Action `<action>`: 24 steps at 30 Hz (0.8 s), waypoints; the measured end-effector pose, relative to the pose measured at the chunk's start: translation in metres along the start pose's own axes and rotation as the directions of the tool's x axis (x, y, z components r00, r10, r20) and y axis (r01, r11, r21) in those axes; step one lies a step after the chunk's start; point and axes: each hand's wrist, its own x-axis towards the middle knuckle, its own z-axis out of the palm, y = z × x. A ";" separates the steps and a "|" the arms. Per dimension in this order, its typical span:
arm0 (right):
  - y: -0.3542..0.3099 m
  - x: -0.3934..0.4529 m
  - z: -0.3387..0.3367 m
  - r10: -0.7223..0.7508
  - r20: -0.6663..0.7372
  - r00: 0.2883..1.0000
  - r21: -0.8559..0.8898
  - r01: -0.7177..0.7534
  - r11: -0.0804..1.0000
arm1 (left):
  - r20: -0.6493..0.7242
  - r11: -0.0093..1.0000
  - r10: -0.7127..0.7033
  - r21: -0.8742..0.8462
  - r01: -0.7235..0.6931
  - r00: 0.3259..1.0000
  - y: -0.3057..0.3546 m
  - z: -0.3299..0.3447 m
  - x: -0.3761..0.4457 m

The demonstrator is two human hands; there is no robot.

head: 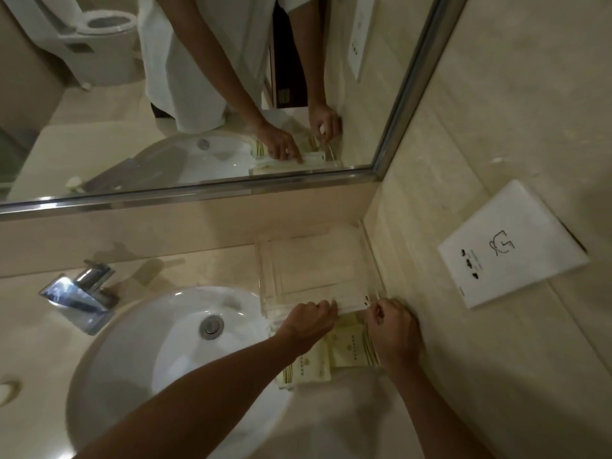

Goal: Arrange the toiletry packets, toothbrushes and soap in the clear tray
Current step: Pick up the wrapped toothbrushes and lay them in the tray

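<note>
A clear tray (pixel 265 260) stands on the beige counter in the corner, between the basin and the side wall. Across its near end lies a long white toothbrush packet (pixel 352 301). My left hand (pixel 311 321) pinches the packet's left end and my right hand (pixel 395 329) pinches its right end. Cream toiletry packets (pixel 347 349) with gold print lie on the counter just in front of the tray, partly under both hands. Another cream packet (pixel 306 371) lies nearer to me beside the basin rim. No soap is visible to me.
A white round basin (pixel 159 342) with a drain fills the left, with a chrome faucet (pixel 79 293) behind it. A mirror (pixel 198 94) spans the back wall. A white socket plate (pixel 510 246) is mounted on the right wall.
</note>
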 end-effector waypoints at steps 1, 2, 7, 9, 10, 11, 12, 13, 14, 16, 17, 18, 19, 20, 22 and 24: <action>0.001 0.000 0.001 0.002 0.007 1.000 0.003 -0.002 1.000 | -0.006 1.000 0.007 0.000 -0.007 1.000 -0.001 0.001 0.001; 0.001 0.000 0.002 0.004 0.013 1.000 0.010 -0.005 1.000 | -0.017 1.000 0.007 0.014 -0.007 1.000 -0.001 0.001 0.002; 0.006 -0.003 0.005 0.000 0.021 1.000 0.068 -0.001 0.998 | -0.086 0.995 0.065 0.081 -0.058 0.994 -0.003 0.001 0.008; 0.008 -0.002 0.004 -0.013 0.007 1.000 0.065 0.012 0.998 | -0.105 0.978 0.143 0.170 -0.124 0.984 -0.006 0.007 0.014; 0.008 -0.002 0.005 -0.018 -0.002 1.000 0.061 0.018 0.998 | -0.098 0.973 0.165 0.179 -0.146 0.981 -0.008 0.008 0.016; 0.008 -0.004 0.005 -0.021 -0.013 1.000 0.052 0.021 0.998 | -0.094 0.964 0.182 0.212 -0.159 0.979 -0.008 0.012 0.015; 0.008 -0.005 0.005 -0.024 -0.016 1.000 0.047 0.025 0.999 | -0.095 0.953 0.199 0.249 -0.170 0.975 -0.007 0.013 0.013; 0.009 -0.001 0.011 -0.022 0.002 1.000 0.050 0.022 0.999 | -0.094 0.947 0.229 0.253 -0.199 0.969 -0.010 0.017 0.016; 0.010 0.001 0.017 -0.016 0.018 1.000 0.050 0.015 0.999 | -0.102 0.942 0.246 0.259 -0.213 0.964 -0.012 0.022 0.017; 0.008 -0.002 0.017 -0.016 0.035 0.999 0.035 0.015 0.999 | -0.125 0.939 0.244 0.277 -0.203 0.962 -0.011 0.026 0.011; 0.008 -0.002 0.017 -0.017 0.041 0.999 0.035 0.015 0.999 | -0.135 0.939 0.250 0.274 -0.206 0.959 -0.012 0.030 0.010; 0.008 0.000 0.017 -0.019 0.045 0.999 0.031 0.018 0.999 | -0.146 0.941 0.250 0.268 -0.205 0.957 -0.013 0.033 0.010; 0.009 0.001 0.016 -0.017 0.052 0.998 0.026 0.015 1.000 | -0.160 0.945 0.239 0.264 -0.192 0.958 -0.014 0.035 0.010; 0.009 0.002 0.017 -0.017 0.063 0.998 0.024 0.016 1.000 | -0.179 0.949 0.231 0.258 -0.181 0.956 -0.014 0.036 0.009; 0.008 0.003 0.018 -0.014 0.092 0.996 0.027 0.012 1.000 | -0.195 0.957 0.216 0.238 -0.168 0.957 -0.012 0.037 0.008; 0.007 0.005 0.017 -0.008 0.102 0.995 0.035 0.005 0.999 | -0.182 0.961 0.203 0.228 -0.160 0.962 -0.011 0.033 0.007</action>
